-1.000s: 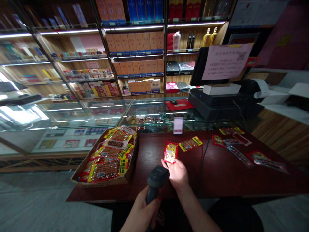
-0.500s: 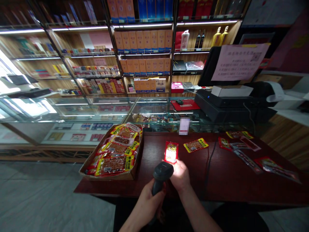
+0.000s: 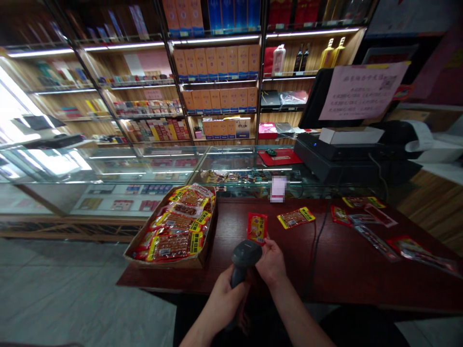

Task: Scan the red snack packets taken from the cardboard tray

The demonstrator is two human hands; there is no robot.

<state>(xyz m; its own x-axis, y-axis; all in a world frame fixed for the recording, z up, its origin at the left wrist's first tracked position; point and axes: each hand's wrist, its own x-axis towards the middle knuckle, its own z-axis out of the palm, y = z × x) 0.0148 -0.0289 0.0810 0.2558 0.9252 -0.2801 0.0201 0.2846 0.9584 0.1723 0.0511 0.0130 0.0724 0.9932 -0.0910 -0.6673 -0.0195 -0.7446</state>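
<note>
My left hand (image 3: 226,299) is wrapped round the handle of a dark barcode scanner (image 3: 247,254), whose head tilts forward over the desk's front edge. Just right of it, my right hand (image 3: 271,262) pinches the lower right corner of a small red and yellow snack packet (image 3: 257,227). The packet's printed face is turned up toward me, and the scanner head covers a bit of its bottom edge. To the right of the packet, a flat yellow and red snack pack (image 3: 295,218) lies on the dark red desk (image 3: 231,212).
At the left stands a cardboard box (image 3: 208,255) full of snack packs. Several more packets (image 3: 376,241) lie at the right. A glass counter (image 3: 170,164), a monitor (image 3: 314,101) and a black cash drawer (image 3: 347,168) are behind. A cable (image 3: 320,231) crosses the desk.
The bright scanner light on the red packet has gone out, so its print shows now. Both hands keep nearly the same places; the view has shifted slightly.
</note>
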